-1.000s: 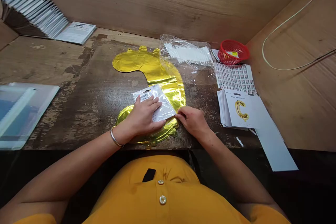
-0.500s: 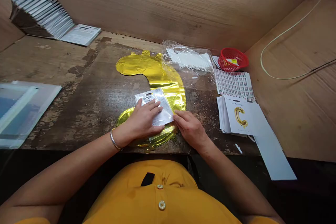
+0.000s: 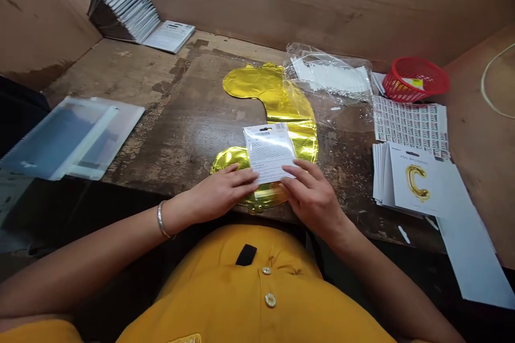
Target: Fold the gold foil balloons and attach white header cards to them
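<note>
A white printed card in a clear plastic packet lies on a gold foil balloon shaped like a curved letter. My left hand rests with fingers stretched out flat, their tips on the packet's lower left edge. At the lower right corner, the bent fingers of my right hand grip the packet's edge. Below the card the packet's clear lower end is slightly blurred and partly hidden by my fingers.
Clear plastic sleeves lie at the left, and a row of filled packets leans at the back left. A clear bag of white items, a red basket, a sticker sheet and balloon cards are at the right.
My left hand has slid off the packet's face to its lower left edge, and the packet now sits straighter. The view has turned left, so everything appears further right.
</note>
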A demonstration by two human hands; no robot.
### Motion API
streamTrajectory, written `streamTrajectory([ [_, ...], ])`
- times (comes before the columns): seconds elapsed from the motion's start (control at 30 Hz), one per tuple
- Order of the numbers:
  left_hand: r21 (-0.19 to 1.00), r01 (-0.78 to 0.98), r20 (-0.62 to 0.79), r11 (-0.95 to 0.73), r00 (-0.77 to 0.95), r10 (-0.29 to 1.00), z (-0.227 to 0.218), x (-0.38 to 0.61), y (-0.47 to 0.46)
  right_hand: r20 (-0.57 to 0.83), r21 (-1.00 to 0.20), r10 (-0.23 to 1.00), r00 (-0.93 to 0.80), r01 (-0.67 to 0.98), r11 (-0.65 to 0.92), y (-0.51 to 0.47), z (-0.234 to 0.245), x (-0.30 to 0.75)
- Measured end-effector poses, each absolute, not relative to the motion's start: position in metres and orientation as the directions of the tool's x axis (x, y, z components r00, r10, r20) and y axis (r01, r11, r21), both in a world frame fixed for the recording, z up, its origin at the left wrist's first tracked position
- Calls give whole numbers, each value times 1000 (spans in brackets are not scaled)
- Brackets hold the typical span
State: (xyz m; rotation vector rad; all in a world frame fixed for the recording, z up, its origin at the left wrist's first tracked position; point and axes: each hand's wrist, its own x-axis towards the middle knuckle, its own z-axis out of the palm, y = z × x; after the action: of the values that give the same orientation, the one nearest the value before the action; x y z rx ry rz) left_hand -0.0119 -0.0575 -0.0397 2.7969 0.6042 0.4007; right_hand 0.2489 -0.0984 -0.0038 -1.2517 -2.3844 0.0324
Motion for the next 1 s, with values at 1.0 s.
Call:
streamTrajectory([
  [1.0,369,391,255,-843,830,497,-42,-7,-58,218,-501,783,-583,621,602,-91,-7,231],
])
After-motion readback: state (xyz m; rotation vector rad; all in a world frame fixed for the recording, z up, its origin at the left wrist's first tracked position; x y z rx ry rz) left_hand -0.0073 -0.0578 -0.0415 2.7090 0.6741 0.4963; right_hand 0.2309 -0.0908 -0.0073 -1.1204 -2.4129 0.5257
